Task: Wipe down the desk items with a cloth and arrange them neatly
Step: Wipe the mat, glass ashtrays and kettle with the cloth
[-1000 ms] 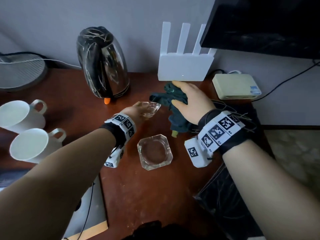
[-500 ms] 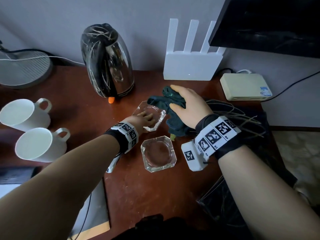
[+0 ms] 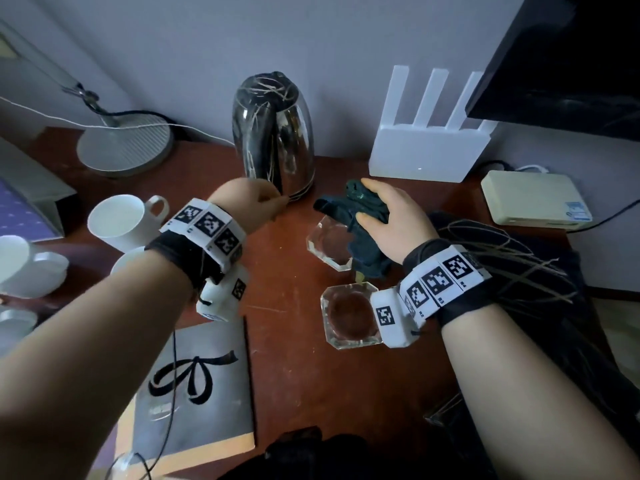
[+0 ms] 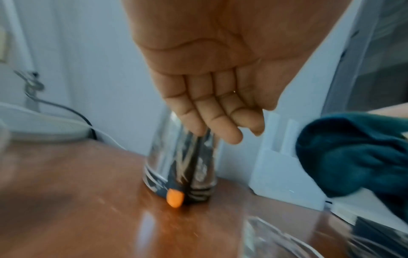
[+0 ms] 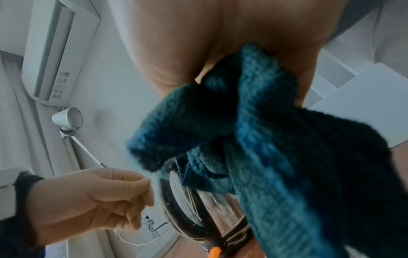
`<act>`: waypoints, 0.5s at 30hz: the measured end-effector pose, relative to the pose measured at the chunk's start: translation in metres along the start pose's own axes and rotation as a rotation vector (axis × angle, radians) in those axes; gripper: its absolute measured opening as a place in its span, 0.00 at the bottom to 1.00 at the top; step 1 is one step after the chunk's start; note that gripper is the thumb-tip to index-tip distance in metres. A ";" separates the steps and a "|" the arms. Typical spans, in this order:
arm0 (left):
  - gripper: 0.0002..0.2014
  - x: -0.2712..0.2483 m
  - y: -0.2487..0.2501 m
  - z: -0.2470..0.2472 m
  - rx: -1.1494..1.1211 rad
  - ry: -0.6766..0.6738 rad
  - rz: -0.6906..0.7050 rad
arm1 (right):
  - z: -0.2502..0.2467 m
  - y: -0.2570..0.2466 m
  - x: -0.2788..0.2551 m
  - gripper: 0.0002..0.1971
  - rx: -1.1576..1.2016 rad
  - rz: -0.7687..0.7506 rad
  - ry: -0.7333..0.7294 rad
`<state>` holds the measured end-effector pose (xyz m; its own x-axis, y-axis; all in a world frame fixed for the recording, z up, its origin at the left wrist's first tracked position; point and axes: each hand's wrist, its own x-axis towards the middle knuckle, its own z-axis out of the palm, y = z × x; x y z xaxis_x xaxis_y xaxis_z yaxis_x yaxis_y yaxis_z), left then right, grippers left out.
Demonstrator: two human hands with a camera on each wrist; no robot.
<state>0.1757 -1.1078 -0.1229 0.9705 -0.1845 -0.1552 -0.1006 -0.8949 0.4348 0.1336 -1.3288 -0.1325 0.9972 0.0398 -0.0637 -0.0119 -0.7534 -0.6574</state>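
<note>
**Now: cloth over the far ashtray, left hand up by the kettle**

Leftmost, two white mugs (image 3: pixel 119 221) stand near the left edge of the tabletop (image 3: pixel 294 368), in front of a round lamp base (image 3: pixel 124 150). A grey booklet (image 3: pixel 197 386) lies at the near edge. Bare wood stays open between the booklet and the glass pieces. The left hand (image 3: pixel 247 202) hovers just in front of the kettle (image 3: pixel 273 133), fingers loosely curled and holding nothing. Right of it, the right hand (image 3: pixel 391 221) grips the bunched dark teal cloth (image 3: pixel 349 206), which drapes over the far glass ashtray (image 3: pixel 325 244). The near glass ashtray (image 3: pixel 348 313) sits just apart from it, partly under the right wrist. A white router (image 3: pixel 419 154) stands against the wall behind, and a cream box (image 3: pixel 533 199) lies near the right edge.
</note>
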 end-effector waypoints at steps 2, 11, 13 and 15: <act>0.12 0.002 -0.014 -0.015 -0.004 0.172 -0.088 | 0.002 -0.006 0.002 0.26 0.003 -0.017 -0.005; 0.28 0.044 -0.009 -0.032 -0.436 0.090 -0.334 | -0.003 -0.015 0.002 0.27 -0.020 -0.028 -0.007; 0.24 0.047 -0.003 -0.035 -0.328 0.080 -0.335 | -0.006 -0.014 0.001 0.27 -0.034 -0.022 -0.014; 0.24 0.048 0.001 -0.039 -0.269 0.083 -0.342 | -0.009 -0.013 0.000 0.27 -0.036 -0.018 -0.019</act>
<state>0.2306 -1.1018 -0.0956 0.9534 0.1474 -0.2632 0.2796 -0.7594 0.5875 0.1340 -1.3251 -0.1170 0.9957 0.0654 -0.0663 0.0089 -0.7754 -0.6314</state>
